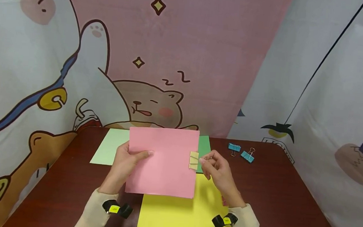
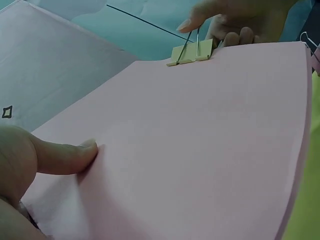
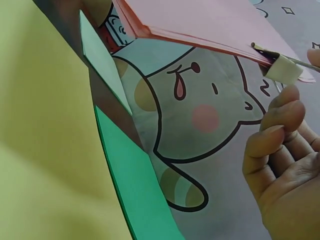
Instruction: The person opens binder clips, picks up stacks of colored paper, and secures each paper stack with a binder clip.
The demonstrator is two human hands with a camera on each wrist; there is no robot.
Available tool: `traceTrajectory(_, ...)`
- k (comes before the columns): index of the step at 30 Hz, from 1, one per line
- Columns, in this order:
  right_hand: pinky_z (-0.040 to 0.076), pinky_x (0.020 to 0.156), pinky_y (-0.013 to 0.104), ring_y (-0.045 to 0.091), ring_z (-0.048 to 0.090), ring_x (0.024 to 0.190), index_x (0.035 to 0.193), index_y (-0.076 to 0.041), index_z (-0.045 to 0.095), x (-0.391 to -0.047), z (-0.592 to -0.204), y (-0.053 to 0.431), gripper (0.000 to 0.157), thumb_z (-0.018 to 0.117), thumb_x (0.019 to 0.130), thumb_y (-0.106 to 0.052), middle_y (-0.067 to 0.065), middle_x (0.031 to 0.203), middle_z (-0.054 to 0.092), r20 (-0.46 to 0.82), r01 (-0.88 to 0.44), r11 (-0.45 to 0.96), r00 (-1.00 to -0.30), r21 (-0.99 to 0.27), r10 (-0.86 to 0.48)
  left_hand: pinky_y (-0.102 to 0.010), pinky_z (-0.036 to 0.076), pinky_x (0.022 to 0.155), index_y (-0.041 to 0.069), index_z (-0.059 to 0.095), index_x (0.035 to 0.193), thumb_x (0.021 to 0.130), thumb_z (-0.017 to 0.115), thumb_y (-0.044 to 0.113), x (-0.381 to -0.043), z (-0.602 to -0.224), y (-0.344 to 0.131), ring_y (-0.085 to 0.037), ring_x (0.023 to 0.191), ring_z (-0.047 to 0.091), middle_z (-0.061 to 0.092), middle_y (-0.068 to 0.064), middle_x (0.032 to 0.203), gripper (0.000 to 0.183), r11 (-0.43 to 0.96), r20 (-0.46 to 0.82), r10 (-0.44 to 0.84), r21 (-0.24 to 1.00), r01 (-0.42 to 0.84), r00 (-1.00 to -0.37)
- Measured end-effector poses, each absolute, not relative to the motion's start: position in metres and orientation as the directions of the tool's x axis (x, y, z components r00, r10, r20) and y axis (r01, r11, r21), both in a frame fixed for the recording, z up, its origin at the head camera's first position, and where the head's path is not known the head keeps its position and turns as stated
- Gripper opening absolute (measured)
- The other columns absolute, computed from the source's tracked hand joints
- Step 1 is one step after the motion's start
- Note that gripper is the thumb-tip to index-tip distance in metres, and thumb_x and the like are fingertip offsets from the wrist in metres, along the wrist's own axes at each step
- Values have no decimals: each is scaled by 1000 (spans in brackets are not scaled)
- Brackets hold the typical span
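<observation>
My left hand (image 1: 123, 164) grips the left edge of a stack of pink paper (image 1: 164, 172), thumb lying flat across its front. The stack is held up over the table, facing me. A pale yellow binder clip (image 1: 193, 160) sits over the right edge of the stack. Thumb and fingers of my right hand (image 1: 218, 170) pinch the clip's wire handles, as the left wrist view shows. Several layered sheets (image 3: 210, 44) show along the stack's edge in the right wrist view, with the clip's mouth around them.
Yellow paper (image 1: 189, 221) lies on the brown table (image 1: 277, 190) beneath the stack. Behind are a pale green sheet (image 1: 107, 148) and a green sheet (image 1: 204, 143), partly hidden. Two blue binder clips, one upright (image 1: 234, 147) and one tilted (image 1: 247, 156), lie back right. A printed cloth (image 1: 204, 59) hangs behind.
</observation>
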State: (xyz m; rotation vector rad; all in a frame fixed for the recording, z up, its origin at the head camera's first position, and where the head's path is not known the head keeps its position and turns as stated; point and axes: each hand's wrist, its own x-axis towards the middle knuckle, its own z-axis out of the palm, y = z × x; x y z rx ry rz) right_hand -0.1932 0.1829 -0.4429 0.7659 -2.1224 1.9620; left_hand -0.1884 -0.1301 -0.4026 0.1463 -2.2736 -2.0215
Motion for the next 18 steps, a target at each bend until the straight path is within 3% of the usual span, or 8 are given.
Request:
traceTrajectory(8, 47, 55, 32, 24, 49, 54, 100, 0, 59, -193, -447, 182, 14, 62, 104, -13, 18, 65, 52, 317, -363, 135, -908, -922, -274, -36, 57, 78, 6, 61, 136, 94, 73, 11, -197, -410, -142, -26, 94, 67, 67, -18, 121, 44, 138, -36, -71, 989, -46, -997)
traceTrajectory(18, 54, 63, 36, 17, 55, 66, 98, -12, 68, -192, -446, 177, 24, 67, 102, -36, 16, 81, 61, 126, -228, 324, -944, -918, -306, -35, 54, 80, 4, 58, 141, 97, 66, 11, -201, -427, -163, -25, 96, 64, 66, -18, 122, 45, 143, -95, -25, 985, -98, -995)
